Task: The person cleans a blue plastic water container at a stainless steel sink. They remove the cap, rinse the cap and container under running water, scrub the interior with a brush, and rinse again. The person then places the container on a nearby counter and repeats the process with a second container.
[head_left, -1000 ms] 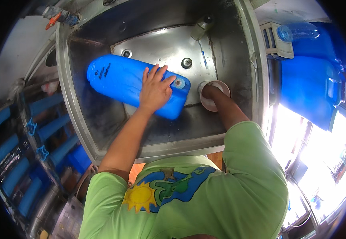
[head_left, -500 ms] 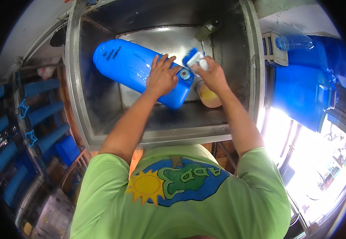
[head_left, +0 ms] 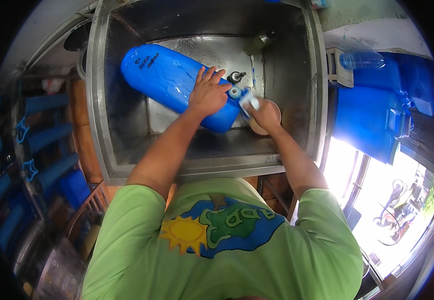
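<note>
A long blue plastic water container [head_left: 162, 75] lies slantwise on its side in a metal sink [head_left: 207, 162], its wet surface marked with black handwriting. My left hand [head_left: 208, 95] lies flat on its right half, fingers spread beside a round pale spout opening [head_left: 235, 92]. My right hand [head_left: 265, 115] is closed around a white-backed scrub brush [head_left: 248, 101], blurred by motion, at the container's right end near that opening. Partly hidden under my right hand is a pinkish round tub [head_left: 257, 129]. A black tap-like fitting [head_left: 236, 76] stands just beyond the container.
A greenish bottle [head_left: 255, 46] lies toward the sink's far right. Right of the sink are a clear plastic bottle [head_left: 362, 60] and large blue containers [head_left: 367, 117]. On the left, a rack [head_left: 52, 127] holds several blue containers.
My right hand has brought the brush down and nearer, over the tub. The black fitting now shows beyond the container. My left hand stays on the container.
</note>
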The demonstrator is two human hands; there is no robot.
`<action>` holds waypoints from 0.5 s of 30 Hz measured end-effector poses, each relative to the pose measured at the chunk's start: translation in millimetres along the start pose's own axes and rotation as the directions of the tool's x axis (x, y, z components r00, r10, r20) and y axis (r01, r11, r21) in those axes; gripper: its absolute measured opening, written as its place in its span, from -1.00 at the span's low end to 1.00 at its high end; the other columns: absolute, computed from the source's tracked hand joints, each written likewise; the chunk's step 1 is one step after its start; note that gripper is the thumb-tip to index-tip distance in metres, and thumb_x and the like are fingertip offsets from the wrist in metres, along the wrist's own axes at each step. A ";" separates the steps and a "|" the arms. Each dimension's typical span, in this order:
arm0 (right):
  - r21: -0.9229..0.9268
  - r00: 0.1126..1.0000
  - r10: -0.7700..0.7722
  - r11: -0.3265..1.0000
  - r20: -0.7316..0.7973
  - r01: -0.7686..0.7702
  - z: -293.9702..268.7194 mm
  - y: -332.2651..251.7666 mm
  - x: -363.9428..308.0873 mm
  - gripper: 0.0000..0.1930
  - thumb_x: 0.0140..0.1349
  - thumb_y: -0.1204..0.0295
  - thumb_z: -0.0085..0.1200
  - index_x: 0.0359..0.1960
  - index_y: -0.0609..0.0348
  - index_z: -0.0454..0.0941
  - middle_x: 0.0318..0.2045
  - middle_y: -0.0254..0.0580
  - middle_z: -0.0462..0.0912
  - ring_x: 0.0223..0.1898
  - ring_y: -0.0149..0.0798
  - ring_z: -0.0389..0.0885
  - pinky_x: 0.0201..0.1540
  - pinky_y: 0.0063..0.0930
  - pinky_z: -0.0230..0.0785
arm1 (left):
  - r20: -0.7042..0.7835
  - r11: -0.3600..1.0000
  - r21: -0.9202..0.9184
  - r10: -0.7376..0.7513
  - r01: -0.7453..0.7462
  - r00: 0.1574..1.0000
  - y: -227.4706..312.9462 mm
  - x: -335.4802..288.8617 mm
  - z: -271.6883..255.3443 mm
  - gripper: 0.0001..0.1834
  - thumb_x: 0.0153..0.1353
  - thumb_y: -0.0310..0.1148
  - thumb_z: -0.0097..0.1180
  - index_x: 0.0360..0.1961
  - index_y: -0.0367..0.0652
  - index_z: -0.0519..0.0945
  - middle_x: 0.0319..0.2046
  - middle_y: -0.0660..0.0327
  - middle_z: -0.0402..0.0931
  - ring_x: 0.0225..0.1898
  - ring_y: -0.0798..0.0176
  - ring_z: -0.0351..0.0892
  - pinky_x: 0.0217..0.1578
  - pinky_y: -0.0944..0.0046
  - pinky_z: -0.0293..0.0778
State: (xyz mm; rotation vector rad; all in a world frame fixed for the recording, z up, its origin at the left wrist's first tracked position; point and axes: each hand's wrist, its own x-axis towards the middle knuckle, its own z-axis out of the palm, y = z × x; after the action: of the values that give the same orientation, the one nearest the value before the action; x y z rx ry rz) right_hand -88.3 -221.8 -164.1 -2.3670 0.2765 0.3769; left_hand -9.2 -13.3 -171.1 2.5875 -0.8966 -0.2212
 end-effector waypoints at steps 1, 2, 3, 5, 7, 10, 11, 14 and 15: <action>0.132 1.000 -0.013 0.991 -0.009 0.014 -0.2 -2.0 0.2 -0.53 0.25 0.06 0.28 -0.10 0.27 0.64 -0.21 0.16 0.72 -0.12 0.08 0.71 0.00 -0.16 0.49 | -0.014 1.000 0.026 0.004 -0.004 1.000 -0.6 -0.2 0.7 -0.61 0.19 -0.27 0.13 0.06 0.18 0.72 0.37 0.14 0.34 0.47 -0.04 0.12 0.50 -0.20 -0.14; 0.269 1.000 -0.023 0.963 -0.011 0.026 -0.9 -4.2 -0.5 -0.53 0.26 0.06 0.27 -0.09 0.27 0.65 -0.18 0.14 0.72 -0.09 0.08 0.71 0.04 -0.17 0.49 | 0.024 0.999 0.032 -0.010 0.009 1.000 0.0 -0.8 1.8 -0.60 0.20 -0.25 0.12 0.07 0.20 0.72 0.37 0.15 0.34 0.48 -0.02 0.11 0.50 -0.18 -0.17; 0.234 0.999 -0.021 0.972 -0.043 0.031 -1.3 -6.0 -1.9 -0.55 0.25 0.08 0.28 -0.11 0.27 0.65 -0.22 0.12 0.73 -0.14 0.04 0.72 0.00 -0.19 0.49 | 0.027 0.999 0.048 -0.011 0.009 1.000 -0.6 -0.2 2.6 -0.60 0.21 -0.23 0.11 0.09 0.22 0.71 0.38 0.16 0.33 0.49 0.00 0.09 0.51 -0.17 -0.19; 0.080 0.996 0.020 0.997 -0.091 -0.013 -1.6 -8.2 -3.7 -0.56 0.25 0.08 0.29 -0.15 0.28 0.64 -0.32 0.15 0.71 -0.24 0.05 0.72 -0.10 -0.17 0.50 | 0.012 0.999 0.037 -0.001 0.001 1.000 -1.9 1.8 4.5 -0.59 0.23 -0.19 0.10 0.11 0.23 0.70 0.40 0.18 0.31 0.50 0.02 0.07 0.52 -0.15 -0.21; 0.102 0.997 0.073 0.992 0.032 -0.076 -0.8 -8.2 -5.7 -0.57 0.23 0.10 0.30 -0.14 0.27 0.64 -0.35 0.20 0.69 -0.26 0.09 0.72 -0.14 -0.14 0.51 | 0.007 1.000 0.009 0.009 -0.009 1.000 -3.3 4.2 6.4 -0.61 0.20 -0.22 0.13 0.06 0.20 0.72 0.38 0.16 0.33 0.48 0.00 0.10 0.51 -0.18 -0.18; 0.250 0.999 0.009 0.968 -0.041 0.001 3.5 -5.7 -9.4 -0.57 0.22 0.12 0.32 -0.10 0.25 0.66 -0.25 0.17 0.72 -0.15 0.08 0.73 -0.03 -0.15 0.51 | -0.032 0.999 0.043 0.003 -0.002 0.999 -4.8 8.3 6.6 -0.66 0.18 -0.24 0.15 -0.02 0.17 0.76 0.37 0.15 0.34 0.48 -0.01 0.12 0.50 -0.19 -0.16; 0.168 0.996 0.088 0.982 -0.023 -0.083 3.8 -4.0 -11.1 -0.56 0.21 0.12 0.33 -0.10 0.26 0.66 -0.26 0.17 0.72 -0.16 0.10 0.72 -0.05 -0.14 0.51 | -0.001 0.995 0.096 0.000 0.000 1.000 -4.5 7.9 5.9 -0.68 0.18 -0.24 0.15 -0.04 0.15 0.77 0.37 0.15 0.34 0.48 -0.01 0.11 0.51 -0.19 -0.17; -0.044 0.986 0.151 0.987 -0.078 -0.154 6.6 -2.0 -13.3 -0.52 0.17 0.11 0.37 -0.09 0.29 0.65 -0.27 0.18 0.72 -0.21 0.14 0.72 -0.12 -0.13 0.51 | 0.008 1.000 0.006 0.008 -0.008 1.000 -2.5 6.9 2.5 -0.72 0.19 -0.25 0.14 -0.11 0.11 0.79 0.36 0.15 0.35 0.48 0.00 0.10 0.51 -0.19 -0.18; -0.095 0.984 0.177 0.979 -0.025 -0.178 5.5 -1.3 -12.5 -0.52 0.17 0.11 0.37 -0.08 0.28 0.65 -0.26 0.18 0.71 -0.20 0.16 0.71 -0.11 -0.13 0.51 | 0.053 0.999 0.032 -0.006 0.005 0.999 -1.8 7.2 1.4 -0.73 0.19 -0.26 0.14 -0.13 0.08 0.79 0.37 0.15 0.35 0.48 0.00 0.11 0.51 -0.18 -0.19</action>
State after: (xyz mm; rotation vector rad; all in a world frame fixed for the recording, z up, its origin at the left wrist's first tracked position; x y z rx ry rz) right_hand -100.6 -216.0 -162.8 -2.4487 0.4896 0.4647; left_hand -3.0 -16.9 -173.3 2.6253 -0.9187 -0.2806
